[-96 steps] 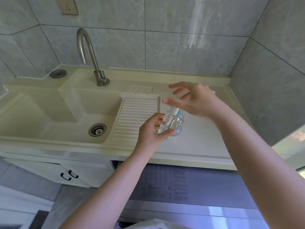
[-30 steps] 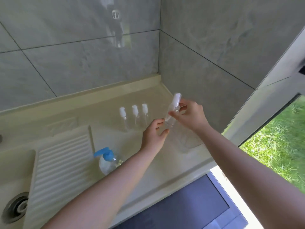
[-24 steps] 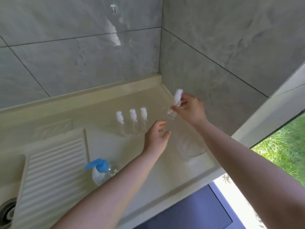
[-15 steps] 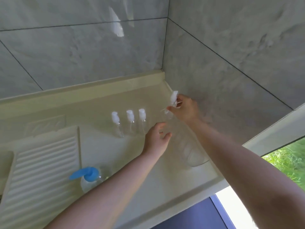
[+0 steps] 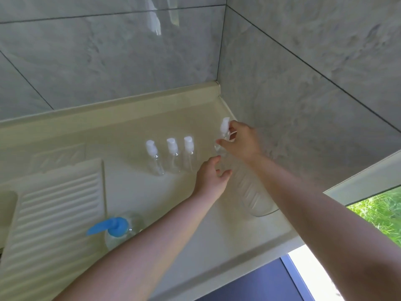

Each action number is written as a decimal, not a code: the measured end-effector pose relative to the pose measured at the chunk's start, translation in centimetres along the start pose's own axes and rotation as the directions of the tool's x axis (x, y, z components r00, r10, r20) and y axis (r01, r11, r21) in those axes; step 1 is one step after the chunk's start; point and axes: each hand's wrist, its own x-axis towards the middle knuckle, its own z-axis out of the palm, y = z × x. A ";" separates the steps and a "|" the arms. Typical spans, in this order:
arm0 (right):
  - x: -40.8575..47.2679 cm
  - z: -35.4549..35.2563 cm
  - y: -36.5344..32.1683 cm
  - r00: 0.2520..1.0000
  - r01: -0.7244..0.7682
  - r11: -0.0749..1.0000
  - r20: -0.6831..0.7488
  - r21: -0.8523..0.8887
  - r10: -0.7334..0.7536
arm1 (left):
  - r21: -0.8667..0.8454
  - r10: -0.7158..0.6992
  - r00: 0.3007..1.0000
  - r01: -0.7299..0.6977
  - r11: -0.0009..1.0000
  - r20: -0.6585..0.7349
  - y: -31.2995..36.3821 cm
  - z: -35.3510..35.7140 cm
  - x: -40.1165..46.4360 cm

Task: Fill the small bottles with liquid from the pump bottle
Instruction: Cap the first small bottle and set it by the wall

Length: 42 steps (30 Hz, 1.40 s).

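Cream moulded counter [image 5: 134, 192] is boxed in by grey marble-look tiled walls [image 5: 293, 72]. Above it, a small clear white-capped bottle [image 5: 224, 131] is pinched by the right hand [image 5: 240, 142]; left hand [image 5: 211, 178] is held loosely open, touching nothing.

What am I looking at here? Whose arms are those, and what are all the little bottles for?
The arms belong to a person wearing a camera on their head, so you see what they see, looking down. The right hand pinches a small white-capped bottle in the air. The left hand is open just below it, holding nothing. Three more small bottles stand in a row on the cream counter. Nearer the person stands a pump bottle with a blue top, beside a ribbed washboard. A clear jug stands under the right arm.
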 end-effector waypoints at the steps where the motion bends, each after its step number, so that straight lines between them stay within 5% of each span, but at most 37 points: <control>1: -0.1 0.0 0.0 1.000 0.001 1.000 0.000 -0.005 -0.001 | 0.001 0.000 1.000 0.000 1.000 0.000 0.0 0.0 -0.1; 42: -1.0 -0.6 -1.2 0.997 -0.039 0.996 0.058 -0.083 0.044 | 0.027 0.012 1.000 -0.012 1.000 -0.021 2.2 -2.6 -3.2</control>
